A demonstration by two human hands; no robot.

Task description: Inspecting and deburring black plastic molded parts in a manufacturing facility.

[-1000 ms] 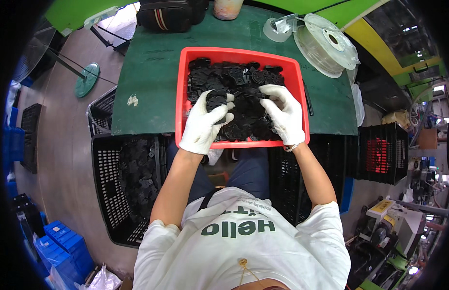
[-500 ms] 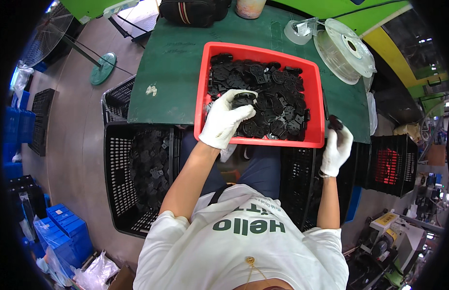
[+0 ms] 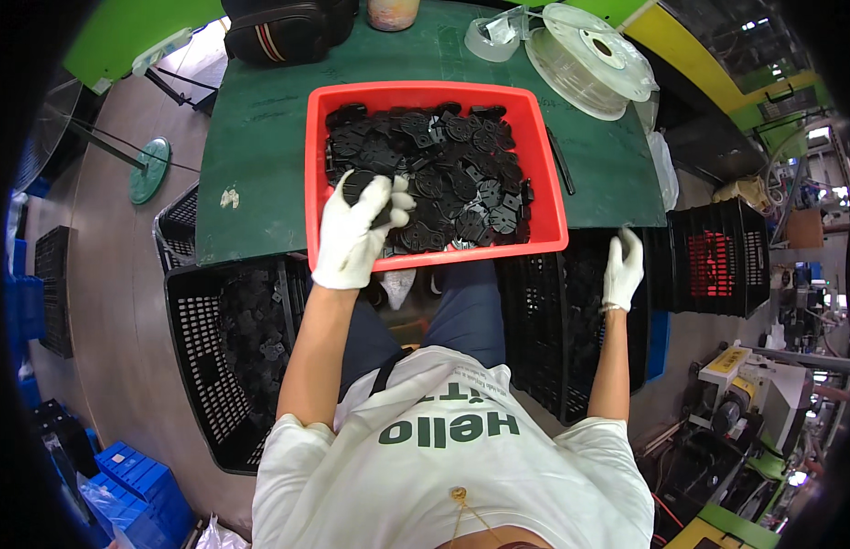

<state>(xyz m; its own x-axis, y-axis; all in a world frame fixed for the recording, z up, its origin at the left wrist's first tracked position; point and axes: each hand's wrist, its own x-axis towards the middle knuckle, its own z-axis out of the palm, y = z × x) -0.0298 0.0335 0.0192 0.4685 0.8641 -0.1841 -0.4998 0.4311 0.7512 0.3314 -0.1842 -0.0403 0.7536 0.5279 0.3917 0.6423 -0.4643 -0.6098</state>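
A red plastic bin (image 3: 548,178) on the green table holds many flat black plastic parts (image 3: 443,188). My left hand (image 3: 344,240), in a white glove, is over the bin's left side, its fingers curled round a dark round black plastic part (image 3: 355,186). My right hand (image 3: 623,272), also gloved, is off the table's front edge at the right, above a black crate (image 3: 562,339) with dark parts inside. Its fingers are slightly apart and a little blurred, and no part shows in them.
Another black crate (image 3: 205,384) of black parts stands at my left. On the table (image 3: 260,165) are a dark bag (image 3: 292,35), a cup (image 3: 393,13), a tape roll (image 3: 491,41), a clear spool (image 3: 589,64) and a black stick-like thing (image 3: 561,163). Stacked crates (image 3: 717,261) stand farther right.
The dark part at my right fingertips no longer shows, and that hand is now lower beside the table edge. My left hand has turned with its black part. The whole view has shifted.
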